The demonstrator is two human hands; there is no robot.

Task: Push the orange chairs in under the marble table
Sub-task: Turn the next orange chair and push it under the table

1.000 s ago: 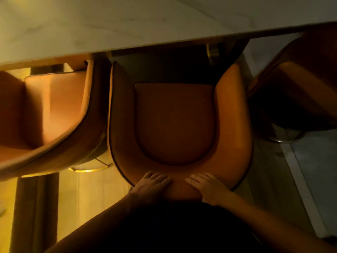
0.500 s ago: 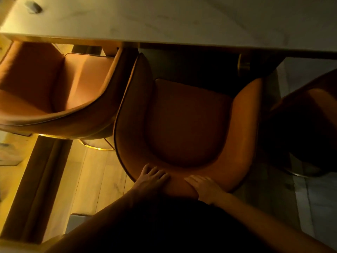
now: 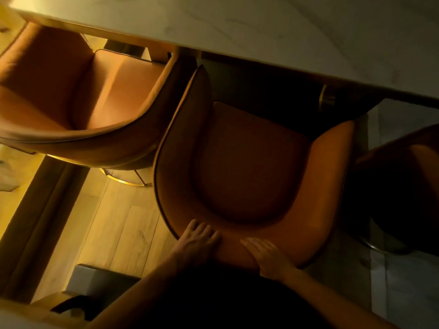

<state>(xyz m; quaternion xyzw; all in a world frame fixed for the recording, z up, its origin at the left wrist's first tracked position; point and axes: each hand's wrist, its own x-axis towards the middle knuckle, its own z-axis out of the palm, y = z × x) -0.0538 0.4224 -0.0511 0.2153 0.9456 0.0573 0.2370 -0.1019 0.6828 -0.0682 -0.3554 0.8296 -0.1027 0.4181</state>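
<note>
Under marble table [image 3: 261, 27]: three orange chairs [image 3: 249, 167]

Both hands, L [image 3: 198, 241] & R [image 3: 267, 256], flat, palms down, fingers fwd.

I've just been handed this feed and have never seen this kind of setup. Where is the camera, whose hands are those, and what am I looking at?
There is no machine here. The single camera is worn on a person's head and looks forward and down, so the view tilts as the head does. The two bare arms coming up from the bottom edge are the wearer's own. The left hand and right hand both lie flat, fingers spread, on the top of the curved backrest of the middle orange chair; neither is closed around anything. Its seat faces the marble table, whose pale top runs across the upper picture; nothing shows on the visible part. A second orange chair sits to the left, partly under the table edge. A third chair, in deep shadow, sits at the right.
</note>
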